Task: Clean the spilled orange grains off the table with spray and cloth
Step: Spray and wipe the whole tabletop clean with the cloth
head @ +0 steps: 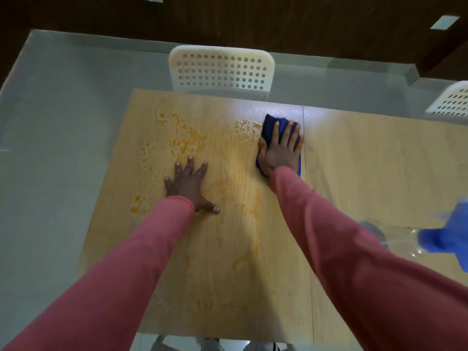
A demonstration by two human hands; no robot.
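Hands: two, left hand [188,184] and right hand [279,152]
Cloths: one, blue cloth [269,125]
Chairs: two, white chair [221,69] at 12 o'clock, second chair [453,102] at 2 o'clock
Spray bottles: one, spray bottle [440,239], blurred, at 3 o'clock
Counters: one, counter [379,173]
Orange spill patches: several, largest patch [182,138]

text: none legible | labels: none | brands: none | numbers: none

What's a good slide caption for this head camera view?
Right hand presses blue cloth beside orange spill; left hand braces on table.
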